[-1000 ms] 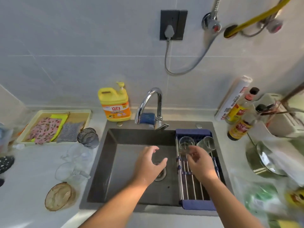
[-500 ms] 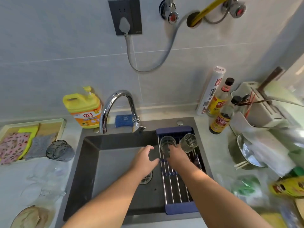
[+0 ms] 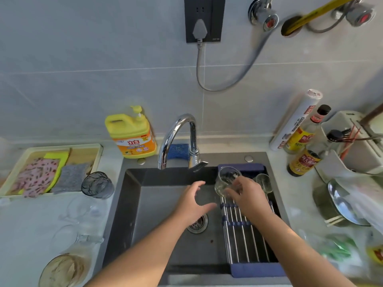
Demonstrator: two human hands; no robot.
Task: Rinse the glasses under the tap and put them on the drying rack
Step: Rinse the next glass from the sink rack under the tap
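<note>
Clear, smooth glass fills the right hand (image 3: 246, 195): its fingers curl round the lower wall of a plain round tumbler (image 3: 227, 180), which tilts with its mouth towards the back wall. The tumbler sits at the far left corner of the drying rack (image 3: 244, 235), a roll of thin steel rods with dark blue end bars laid across the right side of the sink (image 3: 145, 204). Whether its base touches the rods cannot be told. Just beside it to the right, a ribbed glass (image 3: 263, 182) rests on the rack, apart from the hand.

The left hand (image 3: 194, 201) hovers over the matte dark grey basin, fingers loosely spread and holding nothing, above the round metal drain strainer (image 3: 198, 224). The curved chrome tap (image 3: 178, 137) arches over the back rim, its spout to the left of the held tumbler.

On the pale counter to the left stands a smoky, dimpled glass (image 3: 97, 185), with more clear glassware (image 3: 78, 208) near it, too blurred to count. Behind are a yellow plastic detergent jug (image 3: 132, 137), a blue scrubbing pad (image 3: 178, 151) and a shallow tray (image 3: 97, 154) of folded cloths.
</note>
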